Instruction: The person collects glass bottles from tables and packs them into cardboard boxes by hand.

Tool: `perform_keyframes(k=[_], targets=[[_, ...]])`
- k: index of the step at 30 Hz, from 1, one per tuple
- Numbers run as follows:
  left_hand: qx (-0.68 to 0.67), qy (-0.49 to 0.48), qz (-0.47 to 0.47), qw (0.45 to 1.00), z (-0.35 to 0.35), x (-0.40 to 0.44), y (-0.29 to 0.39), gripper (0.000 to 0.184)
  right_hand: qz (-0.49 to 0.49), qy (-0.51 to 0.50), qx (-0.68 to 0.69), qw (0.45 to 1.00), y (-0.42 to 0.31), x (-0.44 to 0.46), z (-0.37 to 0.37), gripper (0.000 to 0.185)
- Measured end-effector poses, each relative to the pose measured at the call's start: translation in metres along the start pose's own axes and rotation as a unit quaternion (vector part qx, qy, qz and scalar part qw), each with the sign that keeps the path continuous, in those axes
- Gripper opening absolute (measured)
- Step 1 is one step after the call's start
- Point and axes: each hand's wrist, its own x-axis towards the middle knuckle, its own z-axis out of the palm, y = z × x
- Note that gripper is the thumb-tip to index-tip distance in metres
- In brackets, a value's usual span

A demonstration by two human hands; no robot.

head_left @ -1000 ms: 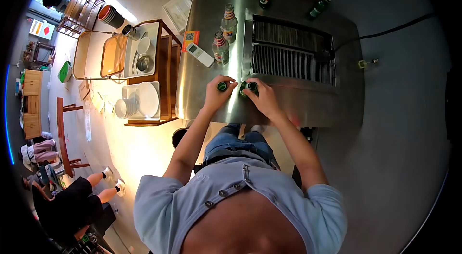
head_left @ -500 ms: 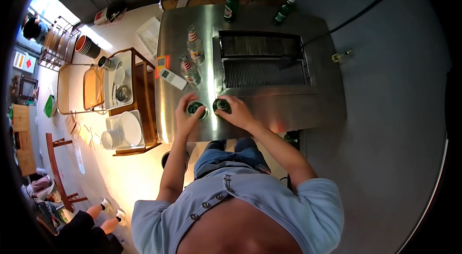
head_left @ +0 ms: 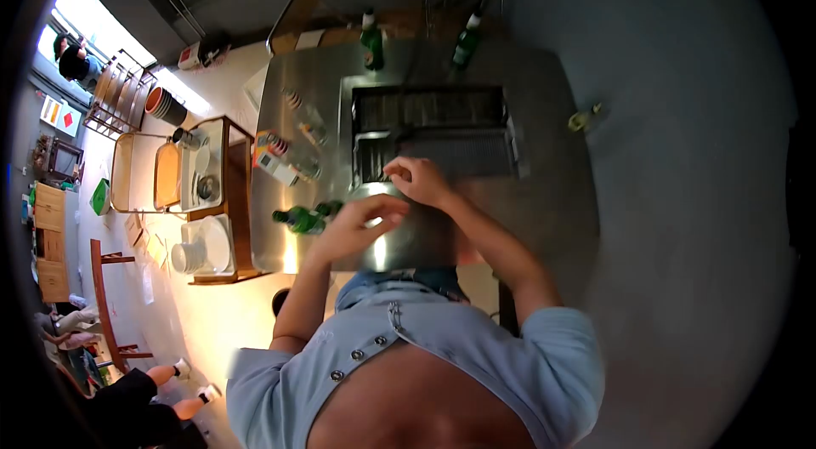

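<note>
In the head view, the two green bottles (head_left: 303, 220) that the hands were holding a moment earlier are now together on the tabletop (head_left: 433, 236), beyond the left hand (head_left: 364, 226) on its outer side. The left hand has let go; its grip is partly open, fingers loosely bent, and holds nothing visible. Whether it touches the nearer bottle is unclear. The right hand (head_left: 416, 180) has moved away from the bottles to the near edge of the grill (head_left: 429, 134); its grip is loosely curled, with no object seen in it, and contact with the grill cannot be told. The clear bottles (head_left: 311, 127) remain near the remote (head_left: 277, 167).
</note>
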Motion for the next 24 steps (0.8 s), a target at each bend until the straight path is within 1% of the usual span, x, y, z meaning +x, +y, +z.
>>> perform_keyframes(k=[1,2,3,5,6,7,8,9,11,12,13,14,15,16,17,18,19,21,22,23,24], targets=[[0.017,-0.005,0.008,1.0,0.019,0.022,-0.012,0.036,0.026,-0.001,-0.009,1.0,0.005,0.0,-0.019,0.02],[0.041,0.011,-0.001,0.999,0.038,0.047,-0.019,0.044,0.0,0.028,0.003,1.0,0.013,0.0,-0.038,0.017],[0.042,0.042,0.006,0.998,0.055,0.074,-0.034,0.04,0.0,0.016,0.009,1.0,0.027,0.004,-0.06,0.018],[0.053,0.076,0.001,0.996,0.069,0.135,-0.055,0.039,-0.025,0.065,0.0,0.998,0.051,0.01,-0.099,0.016],[0.039,0.123,0.054,0.99,0.07,0.17,-0.078,0.039,-0.036,0.063,-0.007,0.997,0.063,0.015,-0.116,0.016],[0.024,0.168,0.105,0.98,0.068,0.2,-0.093,0.039,-0.012,0.077,-0.028,0.997,0.076,0.021,-0.133,0.015],[-0.071,0.172,0.079,0.979,0.062,0.224,-0.091,0.042,0.015,0.089,-0.048,0.995,0.087,0.026,-0.146,0.014],[0.013,0.259,0.068,0.963,0.048,0.254,-0.122,0.046,0.007,0.085,-0.049,0.995,0.097,0.032,-0.158,0.014],[0.132,0.362,0.029,0.922,0.021,0.284,-0.107,0.05,0.063,0.091,-0.032,0.993,0.117,0.047,-0.179,0.014],[0.219,0.406,0.031,0.887,-0.009,0.294,-0.12,0.054,0.043,0.1,-0.03,0.994,0.137,0.059,-0.186,0.015],[0.279,0.467,0.031,0.838,-0.019,0.317,-0.136,0.058,0.05,0.11,-0.035,0.992,0.148,0.069,-0.194,0.016],[0.259,0.504,0.031,0.824,-0.033,0.326,-0.132,0.057,0.033,0.116,-0.055,0.991,0.156,0.083,-0.208,0.015],[0.262,0.523,-0.004,0.811,-0.045,0.327,-0.122,0.064,0.025,0.142,-0.05,0.988,0.163,0.094,-0.202,0.015],[0.287,0.544,-0.003,0.789,-0.063,0.337,-0.132,0.066,0.05,0.149,-0.028,0.987,0.181,0.111,-0.206,0.015],[0.302,0.573,0.0,0.762,-0.079,0.352,-0.142,0.068,0.08,0.143,-0.036,0.986,0.186,0.127,-0.211,0.02],[0.276,0.585,-0.024,0.762,-0.087,0.357,-0.13,0.075,0.079,0.154,-0.042,0.984,0.188,0.142,-0.219,0.026],[0.27,0.609,-0.031,0.745,-0.101,0.367,-0.134,0.078,0.082,0.168,-0.044,0.981,0.19,0.153,-0.224,0.033],[0.268,0.635,-0.03,0.724,-0.129,0.387,-0.133,0.081,0.102,0.211,-0.027,0.972,0.189,0.182,-0.238,0.046],[0.258,0.638,-0.032,0.725,-0.141,0.392,-0.131,0.085,0.109,0.226,-0.064,0.966,0.197,0.196,-0.244,0.057],[0.262,0.639,-0.023,0.723,-0.151,0.4,-0.131,0.085,0.101,0.232,-0.06,0.966,0.207,0.209,-0.246,0.057],[0.244,0.644,-0.014,0.725,-0.158,0.406,-0.131,0.087,0.106,0.258,-0.09,0.956,0.209,0.216,-0.25,0.062]])
